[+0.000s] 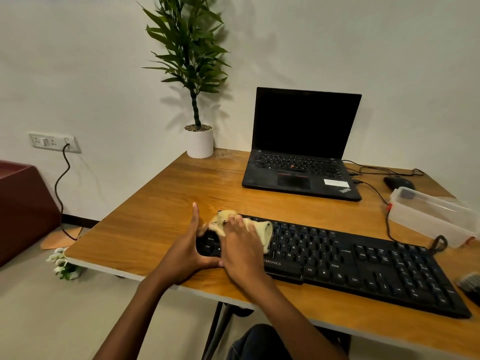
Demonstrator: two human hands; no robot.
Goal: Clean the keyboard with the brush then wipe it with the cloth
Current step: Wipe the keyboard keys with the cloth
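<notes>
A black keyboard (363, 266) lies slantwise across the front of the wooden desk (145, 229). My right hand (241, 245) lies flat on a pale yellow cloth (265, 229) and presses it onto the keyboard's left keys. My left hand (192, 242) holds the keyboard's left end, with its thumb at the near edge and its fingers straight along the far corner. Dark bristles of a brush (470, 284) show at the right edge of the view, beside the keyboard's right end.
An open black laptop (301, 157) stands behind the keyboard. A potted plant (199, 141) is at the desk's back left corner. A clear plastic box (431, 214) and a black mouse (397, 181) with cables lie at the right.
</notes>
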